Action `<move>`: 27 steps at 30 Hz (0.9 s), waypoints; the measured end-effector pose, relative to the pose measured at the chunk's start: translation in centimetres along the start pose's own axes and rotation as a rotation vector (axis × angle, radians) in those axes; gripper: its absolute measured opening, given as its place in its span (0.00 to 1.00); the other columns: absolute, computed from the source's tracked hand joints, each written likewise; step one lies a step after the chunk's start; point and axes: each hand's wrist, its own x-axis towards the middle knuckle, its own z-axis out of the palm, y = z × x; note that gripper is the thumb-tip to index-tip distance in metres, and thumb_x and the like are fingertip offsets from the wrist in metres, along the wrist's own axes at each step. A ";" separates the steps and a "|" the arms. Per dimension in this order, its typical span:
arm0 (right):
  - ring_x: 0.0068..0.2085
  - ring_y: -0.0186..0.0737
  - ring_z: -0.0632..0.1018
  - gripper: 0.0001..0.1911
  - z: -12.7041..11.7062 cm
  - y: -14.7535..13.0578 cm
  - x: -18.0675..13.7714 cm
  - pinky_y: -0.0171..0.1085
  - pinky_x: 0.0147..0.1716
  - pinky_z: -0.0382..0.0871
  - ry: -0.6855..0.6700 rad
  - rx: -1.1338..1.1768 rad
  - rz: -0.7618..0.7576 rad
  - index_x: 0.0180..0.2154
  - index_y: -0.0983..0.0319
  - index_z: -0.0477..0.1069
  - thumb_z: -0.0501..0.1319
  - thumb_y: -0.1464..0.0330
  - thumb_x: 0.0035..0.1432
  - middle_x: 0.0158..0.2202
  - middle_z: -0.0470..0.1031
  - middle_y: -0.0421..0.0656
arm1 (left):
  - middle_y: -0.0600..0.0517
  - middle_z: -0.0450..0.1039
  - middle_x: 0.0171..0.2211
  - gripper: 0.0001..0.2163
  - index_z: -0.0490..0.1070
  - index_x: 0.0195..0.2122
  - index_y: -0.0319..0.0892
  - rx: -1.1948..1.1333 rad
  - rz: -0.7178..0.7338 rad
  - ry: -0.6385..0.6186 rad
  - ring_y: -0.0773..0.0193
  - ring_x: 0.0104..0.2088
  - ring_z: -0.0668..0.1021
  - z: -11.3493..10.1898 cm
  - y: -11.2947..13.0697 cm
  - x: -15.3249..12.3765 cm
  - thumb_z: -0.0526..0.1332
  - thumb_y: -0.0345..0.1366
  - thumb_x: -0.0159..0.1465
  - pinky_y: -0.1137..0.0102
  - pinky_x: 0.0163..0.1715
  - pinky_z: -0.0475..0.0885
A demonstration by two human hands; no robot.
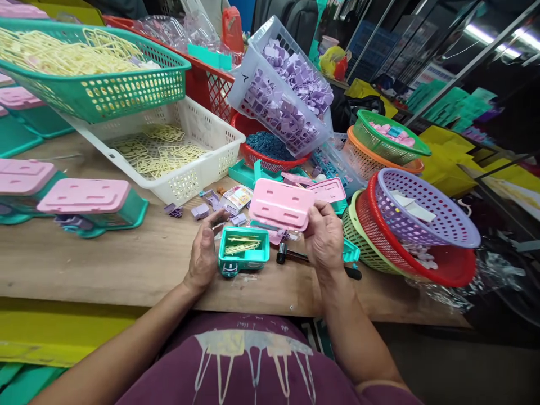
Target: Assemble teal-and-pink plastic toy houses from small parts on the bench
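My right hand point(324, 236) is closed on a pink plastic lid point(280, 206), holding it tilted above the wooden table point(126, 264). My left hand point(205, 250) grips the left side of a small teal box point(243, 257) that stands on the table with yellow plastic pieces inside. A small black hammer point(295, 256) lies just right of the box, under my right hand. Loose purple parts point(200, 211) and a printed sticker card point(237, 197) lie behind the box.
Finished teal boxes with pink lids point(86, 205) stand at the left. A white crate point(169, 152) and a green basket point(90, 70) hold yellow parts. A tilted crate of purple parts point(287, 90) leans at the back. Stacked round baskets point(417, 219) crowd the right.
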 end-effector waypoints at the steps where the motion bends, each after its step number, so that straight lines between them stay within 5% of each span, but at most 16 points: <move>1: 0.29 0.36 0.73 0.12 0.5 0.3 -1.0 0.36 0.30 0.72 -0.023 0.076 0.113 0.41 0.57 0.60 0.54 0.56 0.64 0.33 0.71 0.40 | 0.42 0.69 0.58 0.31 0.63 0.61 0.41 -0.018 0.029 -0.003 0.52 0.59 0.71 0.0 0.2 0.1 0.43 0.59 0.68 0.58 0.59 0.67; 4: 0.26 0.36 0.71 0.14 1.8 2.1 -3.7 0.35 0.25 0.70 -0.135 0.058 0.345 0.37 0.58 0.62 0.55 0.54 0.62 0.29 0.70 0.39 | 0.43 0.69 0.59 0.29 0.64 0.61 0.41 0.037 -0.018 -0.071 0.52 0.60 0.70 0.0 0.8 0.1 0.50 0.56 0.68 0.58 0.62 0.63; 6: 0.30 0.37 0.73 0.14 2.2 3.1 -4.9 0.37 0.30 0.73 -0.129 -0.105 0.331 0.37 0.59 0.63 0.55 0.54 0.62 0.31 0.71 0.41 | 0.44 0.70 0.58 0.26 0.66 0.60 0.41 0.110 -0.099 -0.110 0.52 0.59 0.71 0.1 1.1 -0.1 0.57 0.51 0.67 0.58 0.61 0.63; 10: 0.49 0.42 0.74 0.16 2.4 2.9 -5.5 0.44 0.53 0.70 -0.076 -0.404 0.083 0.52 0.62 0.63 0.52 0.62 0.66 0.48 0.72 0.50 | 0.44 0.73 0.53 0.22 0.67 0.56 0.41 0.052 -0.152 -0.070 0.53 0.54 0.75 0.5 0.9 -0.4 0.62 0.47 0.65 0.60 0.55 0.69; 14: 0.62 0.44 0.64 0.21 2.6 1.5 -5.4 0.48 0.63 0.59 -0.319 -0.531 -0.215 0.61 0.60 0.61 0.47 0.62 0.70 0.59 0.64 0.51 | 0.46 0.74 0.48 0.16 0.67 0.48 0.41 -0.035 -0.188 0.004 0.57 0.47 0.77 0.9 0.4 -0.7 0.62 0.45 0.65 0.65 0.45 0.73; 18: 0.66 0.54 0.57 0.37 1.6 1.4 -4.6 0.57 0.64 0.55 -0.603 -0.627 -0.432 0.65 0.58 0.56 0.62 0.51 0.59 0.65 0.56 0.53 | 0.49 0.75 0.42 0.14 0.67 0.45 0.42 -0.082 -0.195 -0.009 0.61 0.39 0.78 0.8 0.2 -0.5 0.63 0.44 0.63 0.70 0.36 0.73; 21: 0.65 0.53 0.59 0.37 0.2 1.1 -3.2 0.57 0.61 0.59 -0.752 -0.665 -0.486 0.65 0.55 0.55 0.64 0.54 0.59 0.66 0.56 0.52 | 0.50 0.74 0.40 0.13 0.68 0.44 0.42 -0.076 -0.195 -0.021 0.63 0.36 0.76 0.6 0.1 -0.3 0.62 0.45 0.64 0.72 0.34 0.71; 24: 0.58 0.52 0.66 0.35 -0.5 -0.1 -2.1 0.54 0.57 0.65 -0.733 -0.744 -0.492 0.62 0.57 0.61 0.64 0.50 0.58 0.59 0.64 0.52 | 0.50 0.73 0.39 0.13 0.70 0.43 0.41 -0.022 -0.177 -0.014 0.64 0.36 0.74 0.5 0.0 -0.3 0.58 0.46 0.67 0.72 0.35 0.69; 27: 0.51 0.55 0.69 0.47 -0.3 -1.6 -2.4 0.54 0.51 0.68 -0.641 -0.931 -0.405 0.61 0.62 0.63 0.62 0.39 0.49 0.51 0.67 0.55 | 0.50 0.73 0.40 0.15 0.71 0.43 0.41 0.038 -0.124 0.012 0.62 0.39 0.74 0.6 0.0 -0.5 0.54 0.48 0.69 0.71 0.40 0.68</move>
